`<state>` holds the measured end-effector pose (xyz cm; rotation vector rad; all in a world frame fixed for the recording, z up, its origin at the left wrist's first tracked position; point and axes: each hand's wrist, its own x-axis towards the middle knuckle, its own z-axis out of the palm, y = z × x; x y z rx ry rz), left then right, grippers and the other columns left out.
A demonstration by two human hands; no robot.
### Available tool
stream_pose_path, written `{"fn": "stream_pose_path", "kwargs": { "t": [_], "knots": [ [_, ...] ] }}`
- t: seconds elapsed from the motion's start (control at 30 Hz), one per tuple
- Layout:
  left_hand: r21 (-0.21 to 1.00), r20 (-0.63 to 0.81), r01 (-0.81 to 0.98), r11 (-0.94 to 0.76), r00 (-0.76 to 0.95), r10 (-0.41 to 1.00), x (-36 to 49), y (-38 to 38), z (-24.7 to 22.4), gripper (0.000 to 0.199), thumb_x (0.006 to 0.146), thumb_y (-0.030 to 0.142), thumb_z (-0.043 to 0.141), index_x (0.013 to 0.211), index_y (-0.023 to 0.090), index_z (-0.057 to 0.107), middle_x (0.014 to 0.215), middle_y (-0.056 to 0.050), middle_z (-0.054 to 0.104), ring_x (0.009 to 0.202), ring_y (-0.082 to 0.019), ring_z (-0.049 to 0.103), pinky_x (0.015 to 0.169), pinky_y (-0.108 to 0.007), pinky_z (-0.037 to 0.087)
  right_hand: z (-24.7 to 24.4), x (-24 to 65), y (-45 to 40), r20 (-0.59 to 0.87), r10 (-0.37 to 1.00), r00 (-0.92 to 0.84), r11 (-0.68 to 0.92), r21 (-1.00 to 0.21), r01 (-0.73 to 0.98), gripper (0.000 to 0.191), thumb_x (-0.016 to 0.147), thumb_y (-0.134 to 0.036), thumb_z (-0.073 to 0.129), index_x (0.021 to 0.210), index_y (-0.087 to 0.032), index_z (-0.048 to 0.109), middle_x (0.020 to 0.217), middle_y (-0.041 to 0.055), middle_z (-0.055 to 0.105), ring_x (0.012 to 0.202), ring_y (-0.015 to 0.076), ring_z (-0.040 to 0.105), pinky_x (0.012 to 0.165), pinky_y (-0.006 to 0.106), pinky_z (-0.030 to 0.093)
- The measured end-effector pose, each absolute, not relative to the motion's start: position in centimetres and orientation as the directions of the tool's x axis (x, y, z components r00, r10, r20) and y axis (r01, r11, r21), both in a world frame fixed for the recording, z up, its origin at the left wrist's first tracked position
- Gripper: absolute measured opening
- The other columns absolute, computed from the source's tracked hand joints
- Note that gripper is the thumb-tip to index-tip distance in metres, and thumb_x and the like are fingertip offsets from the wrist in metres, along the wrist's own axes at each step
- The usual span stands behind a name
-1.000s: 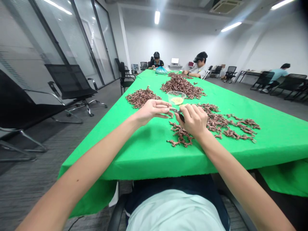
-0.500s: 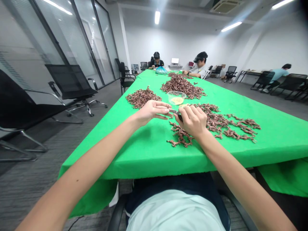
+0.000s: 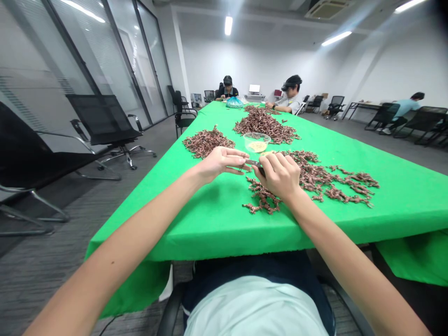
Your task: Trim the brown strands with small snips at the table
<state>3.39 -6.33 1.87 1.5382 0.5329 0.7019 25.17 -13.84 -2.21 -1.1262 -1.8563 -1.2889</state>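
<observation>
My left hand (image 3: 224, 162) is held out over the table with its fingers closed around a small brown figure (image 3: 242, 165), mostly hidden by the fingers. My right hand (image 3: 281, 173) grips a small knife (image 3: 255, 163), whose dark handle sits inside the fist. The metal end of the knife points left and meets the piece at my left fingertips. Below and beside my right hand lie small brown figures (image 3: 263, 197), loosely spread. Just beyond both hands stands a clear round tub (image 3: 269, 140) with pale yellow bits in it.
A green cloth (image 3: 210, 228) covers the long table. Brown piles lie at the left (image 3: 206, 142) and farther back (image 3: 264, 125). Two people sit at the far end near a blue bag (image 3: 234, 102); another person sits at the right. Office chairs (image 3: 105, 121) stand at the left.
Both hands stay almost in place. The knife and my right hand shift very slightly to the left at the piece; the piles look the same.
</observation>
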Motion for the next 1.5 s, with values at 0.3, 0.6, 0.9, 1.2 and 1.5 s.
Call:
{"fn": "stream_pose_path", "kwargs": {
  "t": [0.3, 0.6, 0.9, 1.2, 1.5],
  "knots": [
    [0.998, 0.067, -0.050, -0.045, 0.710, 0.701, 3.2, -6.2, 1.9, 0.038, 0.075, 0.029, 0.087, 0.107, 0.011, 0.078, 0.108, -0.018, 0.078, 0.096, -0.027, 0.076, 0.087, -0.042, 0.062, -2.4, 25.3, -13.8, 0.817, 0.342, -0.464, 0.180, 0.428, 0.886, 0.040, 0.105, -0.049, 0.042, 0.091, -0.020, 0.064, 0.084, 0.0074, 0.068, 0.080, 0.0205, 0.052, 0.069, 0.037, 0.027],
    [0.999, -0.032, 0.002, 0.042, 0.680, 0.733, 3.3, -6.2, 1.9, 0.030, 0.075, 0.026, 0.084, 0.099, 0.009, 0.079, 0.111, -0.020, 0.077, 0.092, -0.027, 0.077, 0.080, -0.038, 0.062, -2.3, 25.1, -14.0, 0.795, 0.362, -0.487, 0.190, 0.449, 0.873, 0.037, 0.105, -0.045, 0.043, 0.089, -0.020, 0.064, 0.081, 0.0065, 0.067, 0.077, 0.0197, 0.051, 0.068, 0.036, 0.026],
    [0.994, -0.103, 0.053, 0.090, 0.669, 0.736, 3.0, -5.8, 1.6, 0.028, 0.077, 0.030, 0.083, 0.095, 0.010, 0.078, 0.114, -0.019, 0.077, 0.093, -0.026, 0.077, 0.081, -0.036, 0.061, -2.4, 24.9, -13.9, 0.794, 0.328, -0.512, 0.190, 0.475, 0.859, 0.037, 0.105, -0.042, 0.044, 0.082, -0.020, 0.062, 0.073, 0.0045, 0.063, 0.073, 0.0184, 0.049, 0.067, 0.036, 0.026],
    [0.997, 0.077, -0.039, -0.071, 0.730, 0.679, 2.9, -5.9, 1.4, 0.045, 0.077, 0.028, 0.086, 0.118, 0.015, 0.075, 0.115, -0.016, 0.077, 0.111, -0.027, 0.072, 0.102, -0.048, 0.054, -3.0, 24.9, -13.3, 0.851, 0.412, -0.325, 0.263, 0.230, 0.937, 0.035, 0.100, -0.045, 0.051, 0.082, -0.018, 0.067, 0.077, 0.0059, 0.069, 0.071, 0.0173, 0.056, 0.064, 0.032, 0.031],
    [0.932, 0.298, -0.053, -0.359, 0.674, 0.675, 3.2, -5.7, 1.0, 0.052, 0.069, 0.028, 0.091, 0.118, 0.017, 0.077, 0.117, -0.014, 0.076, 0.108, -0.024, 0.072, 0.101, -0.039, 0.054, -1.9, 24.4, -13.5, 0.695, 0.712, -0.096, 0.499, -0.405, 0.766, 0.042, 0.094, -0.051, 0.058, 0.072, -0.017, 0.072, 0.060, 0.0020, 0.063, 0.054, 0.0128, 0.051, 0.059, 0.029, 0.034]
  ]
}}
